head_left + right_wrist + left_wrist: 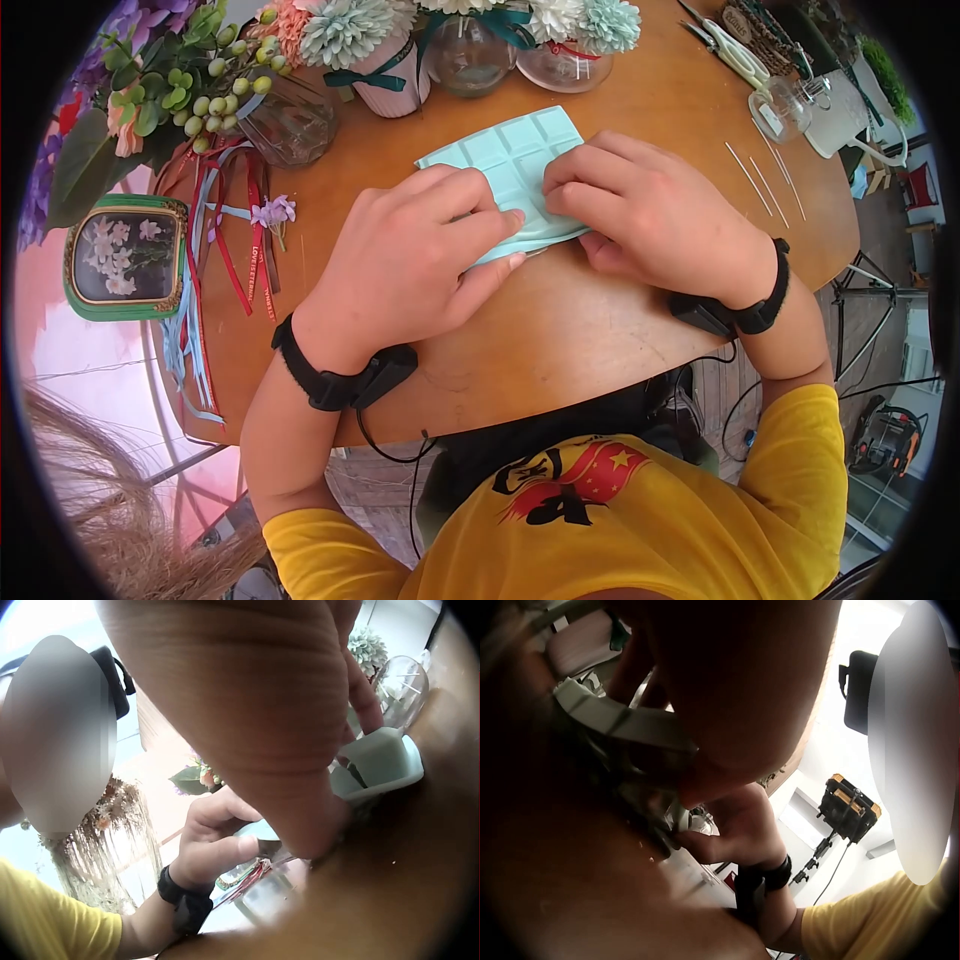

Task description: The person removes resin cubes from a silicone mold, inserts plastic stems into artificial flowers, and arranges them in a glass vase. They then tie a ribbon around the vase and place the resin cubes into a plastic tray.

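A pale mint-green mold [497, 148], flexible-looking and marked with a grid of rectangular blocks, is tilted over the wooden table between the two hands. My left hand [415, 245] grips its near left edge, fingers curled over the top and thumb below. On the near right side, my right hand [640, 210] pinches the mold with bent fingers. Along the near edge the mold is bent, and its bowed rim [622, 720] shows in the left wrist view. From the right wrist view, a raised block [379, 759] stands up beside the right fingers. The hands cover part of the near side.
Glass vases [290, 125] and a pot [385, 80] of artificial flowers line the back. Ribbons [235, 235], a small purple flower [273, 212] and a green framed flower box [125, 258] lie left. Thin sticks [757, 180], scissors [735, 50] and a glass jar [785, 105] are right.
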`<state>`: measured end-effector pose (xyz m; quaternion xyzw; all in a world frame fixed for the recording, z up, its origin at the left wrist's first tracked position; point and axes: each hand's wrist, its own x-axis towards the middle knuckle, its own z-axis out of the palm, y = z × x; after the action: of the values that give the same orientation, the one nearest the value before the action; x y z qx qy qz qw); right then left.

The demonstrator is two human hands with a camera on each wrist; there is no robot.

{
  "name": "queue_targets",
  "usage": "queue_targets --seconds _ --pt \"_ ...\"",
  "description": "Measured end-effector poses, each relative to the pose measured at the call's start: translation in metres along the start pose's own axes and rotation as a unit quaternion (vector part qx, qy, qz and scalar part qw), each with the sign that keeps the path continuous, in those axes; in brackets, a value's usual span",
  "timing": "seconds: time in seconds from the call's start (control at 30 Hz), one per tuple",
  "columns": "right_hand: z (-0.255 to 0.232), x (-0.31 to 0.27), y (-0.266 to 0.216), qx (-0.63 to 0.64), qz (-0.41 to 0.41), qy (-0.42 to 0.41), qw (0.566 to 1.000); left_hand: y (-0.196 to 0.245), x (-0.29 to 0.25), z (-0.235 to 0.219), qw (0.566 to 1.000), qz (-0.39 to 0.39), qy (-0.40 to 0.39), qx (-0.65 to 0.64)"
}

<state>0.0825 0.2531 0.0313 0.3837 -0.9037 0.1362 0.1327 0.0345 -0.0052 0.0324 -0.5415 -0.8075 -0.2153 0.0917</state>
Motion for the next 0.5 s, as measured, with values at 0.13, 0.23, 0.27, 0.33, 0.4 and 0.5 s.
queue_targets --seconds 0.13,0.23,0.27,0.33,0.4,0.5 --pt "0.0003 0.0012 -0.0067 -0.047 0.001 0.019 0.999 0.0004 0.0001 0.0000 1.000 -0.013 0.010 -0.009" --pt "-0.0042 0.0015 -0.0107 -0.084 0.004 0.014 0.996 -0.0033 0.0006 0.0010 0.999 -0.024 0.021 -0.024" --pt "-0.0042 0.0013 -0.0109 -0.083 0.002 0.017 0.996 -0.0031 0.0000 0.0026 0.999 -0.028 0.023 -0.026" --pt "-0.0042 0.0012 -0.0101 -0.081 -0.002 0.023 0.996 -0.0028 -0.0006 0.0038 0.999 -0.030 0.022 -0.027" --pt "-0.0037 0.0005 -0.0095 -0.078 -0.005 0.027 0.997 -0.0019 -0.0011 0.0034 0.999 -0.028 0.014 -0.023" --pt "-0.0043 0.0003 -0.0104 -0.073 -0.005 0.026 0.997 -0.0013 -0.0015 0.0021 1.000 -0.015 0.002 -0.018"
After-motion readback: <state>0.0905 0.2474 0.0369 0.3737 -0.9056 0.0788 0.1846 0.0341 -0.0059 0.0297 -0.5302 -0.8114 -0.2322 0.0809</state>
